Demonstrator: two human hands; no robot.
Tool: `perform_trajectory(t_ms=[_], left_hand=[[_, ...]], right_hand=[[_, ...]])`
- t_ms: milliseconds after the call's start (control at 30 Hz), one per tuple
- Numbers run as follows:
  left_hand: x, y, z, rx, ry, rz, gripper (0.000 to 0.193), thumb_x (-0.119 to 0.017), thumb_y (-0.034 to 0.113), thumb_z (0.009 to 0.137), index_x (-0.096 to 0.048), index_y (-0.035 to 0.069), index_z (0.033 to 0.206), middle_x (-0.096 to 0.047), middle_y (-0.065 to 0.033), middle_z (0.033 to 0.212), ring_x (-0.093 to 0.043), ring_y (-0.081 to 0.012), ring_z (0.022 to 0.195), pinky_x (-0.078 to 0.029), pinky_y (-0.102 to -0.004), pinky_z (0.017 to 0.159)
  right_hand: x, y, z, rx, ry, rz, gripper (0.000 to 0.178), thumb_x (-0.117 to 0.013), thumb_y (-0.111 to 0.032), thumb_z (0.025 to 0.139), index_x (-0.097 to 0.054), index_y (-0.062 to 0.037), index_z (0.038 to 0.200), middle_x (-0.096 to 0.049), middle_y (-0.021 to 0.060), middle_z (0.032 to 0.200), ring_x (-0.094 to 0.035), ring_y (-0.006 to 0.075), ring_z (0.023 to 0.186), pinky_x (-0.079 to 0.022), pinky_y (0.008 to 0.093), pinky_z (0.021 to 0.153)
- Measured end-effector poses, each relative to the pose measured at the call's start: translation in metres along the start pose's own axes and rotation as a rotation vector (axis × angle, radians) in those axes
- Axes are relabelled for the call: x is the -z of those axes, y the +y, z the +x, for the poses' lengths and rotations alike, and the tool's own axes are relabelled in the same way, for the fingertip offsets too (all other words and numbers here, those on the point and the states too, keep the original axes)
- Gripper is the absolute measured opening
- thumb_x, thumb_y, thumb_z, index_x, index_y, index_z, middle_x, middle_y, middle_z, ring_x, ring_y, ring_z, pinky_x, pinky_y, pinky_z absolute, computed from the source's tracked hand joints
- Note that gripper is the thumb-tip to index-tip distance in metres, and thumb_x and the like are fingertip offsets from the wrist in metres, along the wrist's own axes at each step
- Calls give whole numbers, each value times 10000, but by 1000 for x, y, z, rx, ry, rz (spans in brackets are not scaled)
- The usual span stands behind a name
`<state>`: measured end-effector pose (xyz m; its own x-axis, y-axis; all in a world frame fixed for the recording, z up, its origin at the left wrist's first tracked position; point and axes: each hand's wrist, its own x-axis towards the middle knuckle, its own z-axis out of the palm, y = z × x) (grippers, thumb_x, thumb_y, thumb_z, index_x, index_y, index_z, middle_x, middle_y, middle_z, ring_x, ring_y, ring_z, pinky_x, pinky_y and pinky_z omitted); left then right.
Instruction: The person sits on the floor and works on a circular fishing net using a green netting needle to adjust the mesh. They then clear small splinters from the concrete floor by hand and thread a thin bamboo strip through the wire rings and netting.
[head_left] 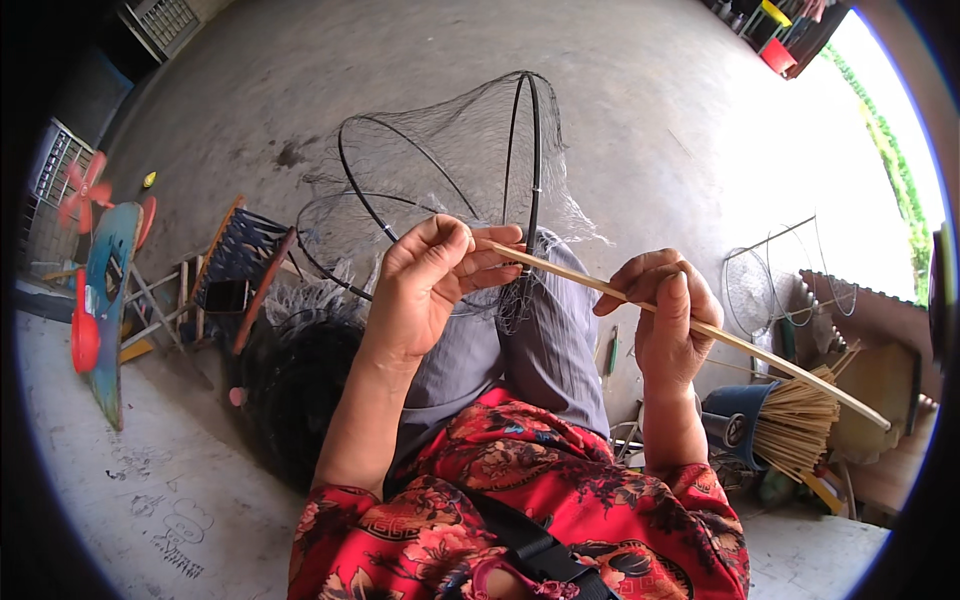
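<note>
A long, thin bamboo strip [765, 355] slants across in front of me, its far end reaching out to the right. My right hand [672, 315] grips it between thumb and fingers. The strip's other end lies between the fingers of my left hand [425, 270], whose thumb and forefinger are pressed together. Just beyond my hands, a net trap [440, 150] of fine dark mesh on black hoops stands against my knees. One upright hoop [535, 140] runs down behind the left fingertips. Whether those fingers also hold mesh or thread, I cannot tell.
At right, a blue bucket [735, 425] holds many thin sticks [800, 420], near another hooped net [750, 285]. A folding chair [250, 255] carries a phone [227, 296]. Beside my left arm is a dark, hair-like mass [300, 390]; a toy with red propellers [105, 300] stands far left.
</note>
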<state>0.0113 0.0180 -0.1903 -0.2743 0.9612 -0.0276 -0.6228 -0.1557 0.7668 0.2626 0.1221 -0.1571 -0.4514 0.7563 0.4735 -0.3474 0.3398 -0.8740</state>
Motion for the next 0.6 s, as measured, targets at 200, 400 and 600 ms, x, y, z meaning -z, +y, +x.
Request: perform_trajectory(t_ms=[200,400,600], left_hand=[[0,-8,-6,-39,-50,40,219,-554,207,1216,-676,39,1146,-720,-348,1432,-754,-404,1326,-656,-558,1096],[6,-6,1,-86,12,114,132,-614,229,1199,-704,134,1188,-821,-277,1240,-828,-400,1150,-709,-520,962],[-3,6,5,-151,46,150,144,-626,201,1192,-681,90,1120,-830,-254,1183,-845,-360,1079,-724,-457,913]], right_hand=[[-12,18,-2,118,-153,-122,205,-724,-118,1121,-711,69,1041,-771,210,1127,-793,280,957,-653,373,854],[-39,42,-22,-483,-19,776,284,-748,-139,1125,-641,18,1336,-730,167,1234,-761,243,1070,-627,396,977],[-26,-14,-24,264,-281,-692,467,-915,-234,912,-717,-63,1299,-757,96,1110,-740,232,997,-587,348,882]])
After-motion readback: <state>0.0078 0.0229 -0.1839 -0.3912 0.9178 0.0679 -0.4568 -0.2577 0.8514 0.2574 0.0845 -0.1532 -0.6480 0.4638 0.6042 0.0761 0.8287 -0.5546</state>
